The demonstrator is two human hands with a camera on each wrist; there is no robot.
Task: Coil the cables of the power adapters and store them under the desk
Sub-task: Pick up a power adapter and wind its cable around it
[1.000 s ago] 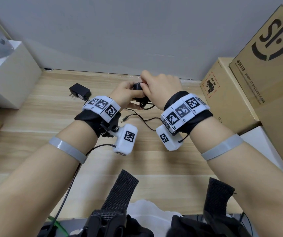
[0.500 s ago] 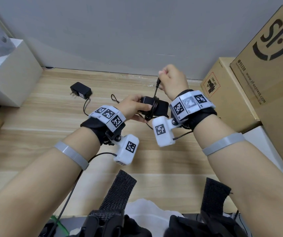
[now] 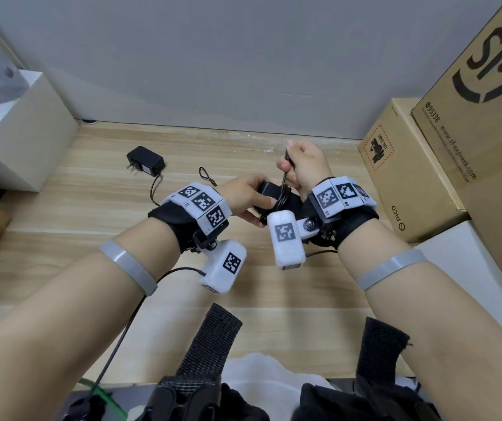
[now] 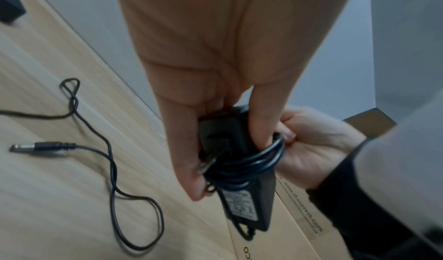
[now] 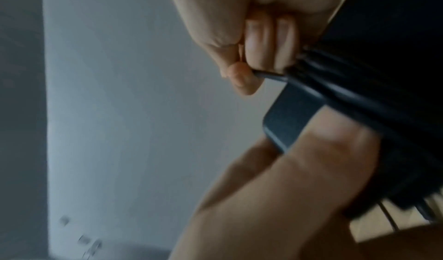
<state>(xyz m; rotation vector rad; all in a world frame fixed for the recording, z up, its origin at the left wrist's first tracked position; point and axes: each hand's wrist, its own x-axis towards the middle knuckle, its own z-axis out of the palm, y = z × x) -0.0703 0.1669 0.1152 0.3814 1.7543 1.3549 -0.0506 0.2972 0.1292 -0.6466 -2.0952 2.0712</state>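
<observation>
From the head view, my left hand (image 3: pixel 245 194) gripped the black adapter (image 3: pixel 269 189) above the wooden floor (image 3: pixel 91 214), while my right hand (image 3: pixel 304 165) pinched its cable end (image 3: pixel 286 159). A second adapter (image 3: pixel 145 161) lay apart. The left wrist view showed the cable (image 4: pixel 251 163) wound around the adapter. The right wrist view showed fingertips (image 5: pixel 242 78) clamped on cable.

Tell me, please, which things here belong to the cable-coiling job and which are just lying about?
Job: held adapter, its cable, left hand, right hand, second adapter with loose cable.

Lying about: cardboard boxes, white box.
</observation>
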